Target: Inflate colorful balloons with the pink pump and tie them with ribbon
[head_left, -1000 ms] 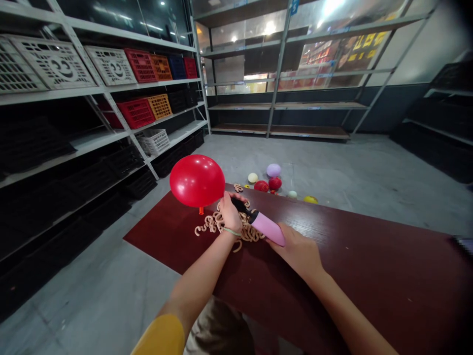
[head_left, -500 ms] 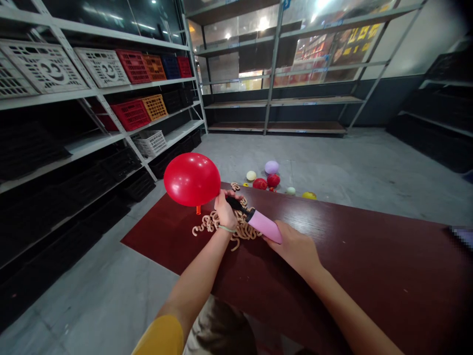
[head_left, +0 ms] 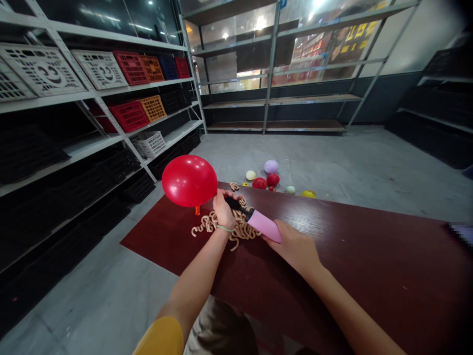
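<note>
A large red balloon [head_left: 189, 180], inflated, hangs over the left part of the dark red table. My left hand [head_left: 223, 209] is closed at the balloon's neck, where it meets the black nozzle end of a hand balloon pump; the neck itself is hidden by my fingers. My right hand [head_left: 295, 246] wraps round the pink part of the balloon pump [head_left: 264, 226]. Under and around my left hand lies a heap of tan, curled long modelling balloons [head_left: 243, 230]. A small orange uninflated balloon [head_left: 197, 210] shows just below the red balloon.
The dark red table [head_left: 354, 276] extends to the right. On the floor beyond it lie a purple balloon [head_left: 271, 166], red balloons [head_left: 259, 183] and a yellow balloon [head_left: 309, 194]. Shelving with crates [head_left: 131, 116] stands left; metal racks [head_left: 306, 101] line the back.
The red balloon appears very slightly further left and lower, with little change in size. Both hands keep their grips, and the pump's angle looks the same.
</note>
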Action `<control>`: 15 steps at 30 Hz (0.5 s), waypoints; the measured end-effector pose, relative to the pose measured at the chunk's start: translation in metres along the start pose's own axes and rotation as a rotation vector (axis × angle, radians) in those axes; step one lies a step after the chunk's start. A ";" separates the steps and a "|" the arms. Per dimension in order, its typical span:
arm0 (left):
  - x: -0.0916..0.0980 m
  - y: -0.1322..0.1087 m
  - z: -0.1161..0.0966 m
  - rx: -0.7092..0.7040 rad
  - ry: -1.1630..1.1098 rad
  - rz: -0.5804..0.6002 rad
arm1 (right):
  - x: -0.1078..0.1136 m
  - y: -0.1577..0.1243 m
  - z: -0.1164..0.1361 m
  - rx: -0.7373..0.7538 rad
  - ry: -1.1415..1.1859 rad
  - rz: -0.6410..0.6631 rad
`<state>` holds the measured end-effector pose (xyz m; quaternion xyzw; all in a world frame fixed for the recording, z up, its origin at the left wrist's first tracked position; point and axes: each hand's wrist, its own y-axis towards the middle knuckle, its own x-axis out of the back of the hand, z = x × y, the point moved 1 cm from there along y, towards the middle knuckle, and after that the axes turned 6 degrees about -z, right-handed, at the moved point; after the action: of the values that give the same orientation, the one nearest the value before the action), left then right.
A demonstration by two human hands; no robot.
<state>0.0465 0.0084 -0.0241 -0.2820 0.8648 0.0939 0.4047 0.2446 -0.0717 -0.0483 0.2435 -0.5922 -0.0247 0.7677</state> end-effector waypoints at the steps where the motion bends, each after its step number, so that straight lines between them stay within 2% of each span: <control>1: 0.001 0.000 0.003 0.008 0.010 0.018 | 0.001 0.000 -0.001 -0.012 -0.004 0.007; 7: 0.004 -0.005 0.020 0.087 0.009 0.122 | 0.006 0.001 -0.004 -0.109 -0.053 0.054; 15: -0.002 -0.018 0.018 0.153 0.002 0.149 | 0.009 0.002 0.003 -0.146 -0.009 0.078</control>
<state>0.0687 0.0015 -0.0335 -0.1853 0.8885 0.0572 0.4158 0.2440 -0.0733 -0.0391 0.1637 -0.6014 -0.0389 0.7811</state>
